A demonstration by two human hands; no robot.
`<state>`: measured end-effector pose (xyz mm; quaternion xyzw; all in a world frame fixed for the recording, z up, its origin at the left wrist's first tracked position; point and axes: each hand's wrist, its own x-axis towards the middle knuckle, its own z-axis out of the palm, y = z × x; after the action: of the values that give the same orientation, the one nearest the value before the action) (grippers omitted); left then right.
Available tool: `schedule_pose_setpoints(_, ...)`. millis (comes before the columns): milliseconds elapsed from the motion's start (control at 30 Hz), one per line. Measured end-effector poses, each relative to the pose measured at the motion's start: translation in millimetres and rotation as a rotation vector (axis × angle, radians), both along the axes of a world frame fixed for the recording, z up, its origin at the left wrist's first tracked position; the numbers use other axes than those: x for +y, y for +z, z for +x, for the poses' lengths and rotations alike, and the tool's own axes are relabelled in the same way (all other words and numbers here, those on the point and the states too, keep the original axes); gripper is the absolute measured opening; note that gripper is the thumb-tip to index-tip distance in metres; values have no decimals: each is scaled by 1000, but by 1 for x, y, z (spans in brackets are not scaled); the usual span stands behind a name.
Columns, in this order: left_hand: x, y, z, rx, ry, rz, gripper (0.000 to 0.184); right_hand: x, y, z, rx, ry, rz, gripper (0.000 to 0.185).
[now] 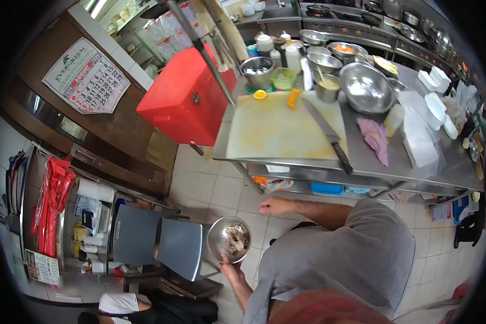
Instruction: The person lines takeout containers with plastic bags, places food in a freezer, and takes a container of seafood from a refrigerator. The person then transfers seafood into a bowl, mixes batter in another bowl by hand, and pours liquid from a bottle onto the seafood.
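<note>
My left hand [231, 270] grips the rim of a metal bowl [213, 241] with pale, shredded-looking food [236, 240] in it, held low over the floor beside a grey chair. My right hand [276, 205] hangs in front of the steel table, away from any object, its fingers curled loosely. On the table lies a white cutting board [286, 132], stained yellow. A large knife [328, 132] with a black handle rests across the board's right side. A cut orange piece [260, 94] and an orange peel strip [294, 99] are near its far edge.
A red cooler [186, 97] stands left of the steel table [372, 175]. Metal bowls [366, 89], bottles and a pink cloth [373, 140] crowd the tabletop. The grey chair [180, 245] is close on the left. Another person [124, 305] is at the bottom left.
</note>
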<state>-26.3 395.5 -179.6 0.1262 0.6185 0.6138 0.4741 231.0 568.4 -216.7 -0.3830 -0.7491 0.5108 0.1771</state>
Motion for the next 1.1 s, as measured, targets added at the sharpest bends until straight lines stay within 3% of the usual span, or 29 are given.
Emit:
schedule_pose_setpoints(33, 23, 8, -19, -7, -38, 20, 58, 12, 10, -8, -50, -45, -98, 33)
schedule_pose_setpoints(167, 121, 27, -92, 12, -90, 49, 52, 85, 26, -50, 54, -123, -7, 32)
schedule_pose_setpoints(267, 193, 40, -129, -13, -56, 134, 52, 170, 67, -73, 102, -266, 30, 30)
schedule_pose_setpoints(433, 299, 22, -196, 9, 20, 107, 51, 323, 114, -116, 351, -433, 62, 23)
schedule_pose_setpoints(500, 337, 29, -212, 8, 44, 22, 52, 389, 119, -137, 407, -461, 254, 23)
schedule_pose_setpoints(600, 393, 33, -246, -26, 101, 78, 50, 461, 163, -175, 418, -530, 162, 25)
schedule_pose_setpoints(700, 456, 41, -278, -31, 134, 148, 48, 544, 168, -218, 387, -527, 248, 28)
schedule_pose_setpoints(733, 479, 46, -286, -2, 141, 206, 49, 585, 144, -233, 416, -544, 467, 29)
schedule_pose_setpoints(800, 525, 43, -315, 40, 167, 178, 46, 634, 144, -261, 406, -501, 523, 28)
schedule_pose_setpoints(933, 626, 54, -376, 73, 118, 103, 43, 751, 133, -301, -42, -556, 1072, 32)
schedule_pose_setpoints(967, 651, 46, -396, 94, 97, 163, 43, 781, 130, -306, -45, -557, 1070, 32)
schedule_pose_setpoints(1033, 692, 41, -429, 112, 69, 204, 43, 828, 116, -310, -540, -707, 1196, 43)
schedule_pose_setpoints(1100, 742, 42, -463, 98, 24, 214, 44, 888, 96, -291, -672, -839, 1138, 50)
